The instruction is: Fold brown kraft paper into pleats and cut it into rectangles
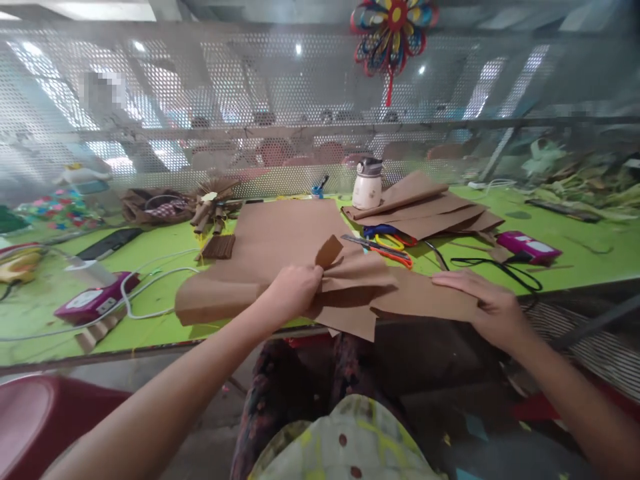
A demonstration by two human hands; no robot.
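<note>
My left hand (295, 290) is closed on a gathered bunch of brown kraft paper (355, 275), with a folded end sticking up above the fist. To the right, my right hand (487, 303) pinches the far end of a brown paper strip (425, 293), fingers stretched along its top edge and thumb hidden. The strip runs leftward to the gathered paper. Beneath and behind my left hand lies a large kraft paper sheet (290, 230), its left front part curled into a roll. Just beyond the gathered paper are an orange-handled cutter (390, 253) and scissors with yellow handles (390, 241).
A white flask (367, 187) stands by stacked kraft paper (430, 207) at the back. Purple power strips (530, 248) with cables sit at both sides of the green table (165, 300). At left lie a phone (110, 244) and rolled paper pieces (213, 219). A red stool (45, 420) is lower left.
</note>
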